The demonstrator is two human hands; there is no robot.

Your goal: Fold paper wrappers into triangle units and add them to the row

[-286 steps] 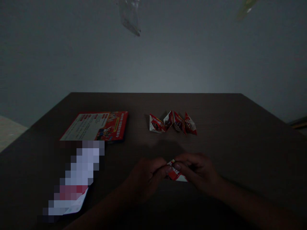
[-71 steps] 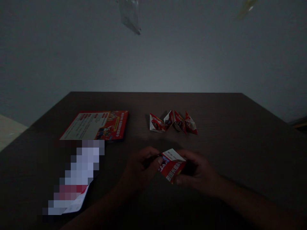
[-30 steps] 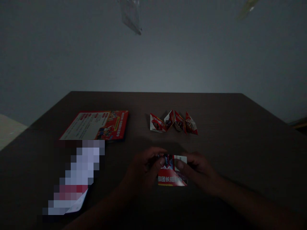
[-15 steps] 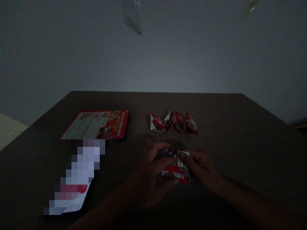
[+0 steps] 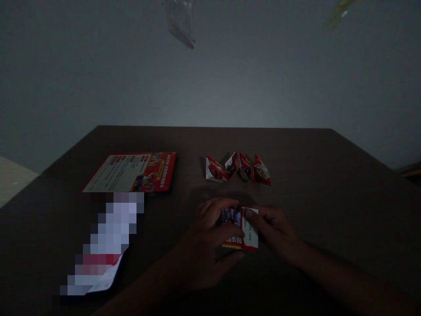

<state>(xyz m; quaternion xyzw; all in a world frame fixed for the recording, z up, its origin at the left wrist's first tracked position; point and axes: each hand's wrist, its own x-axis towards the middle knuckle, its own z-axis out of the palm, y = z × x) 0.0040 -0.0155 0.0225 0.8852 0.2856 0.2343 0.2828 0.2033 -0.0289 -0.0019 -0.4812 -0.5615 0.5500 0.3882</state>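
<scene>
Between my hands, near the front middle of the table, is a folded printed leaflet (image 5: 250, 237) with red, white and dark picture areas. My left hand (image 5: 210, 241) curls around its left side, index finger lying across the face and thumb by the lower edge. My right hand (image 5: 274, 226) pinches the upper right part, with the thumb on the white panel and the other fingers behind it. Just beyond my hands, several red-and-white folded paper pieces (image 5: 246, 166) stand in a zigzag row.
On the left lies a red-and-white printed sheet or booklet (image 5: 123, 171). Nearer to me is a bright-screened phone (image 5: 105, 281), largely pixelated. The dark table (image 5: 329, 175) meets a pale wall (image 5: 246, 87), where a clear plastic bag (image 5: 180, 22) hangs.
The leaflet's lower red flap with white lettering no longer shows; a larger white panel and other lettering now face up. My left fingers have shifted slightly; my right hand stays about in place.
</scene>
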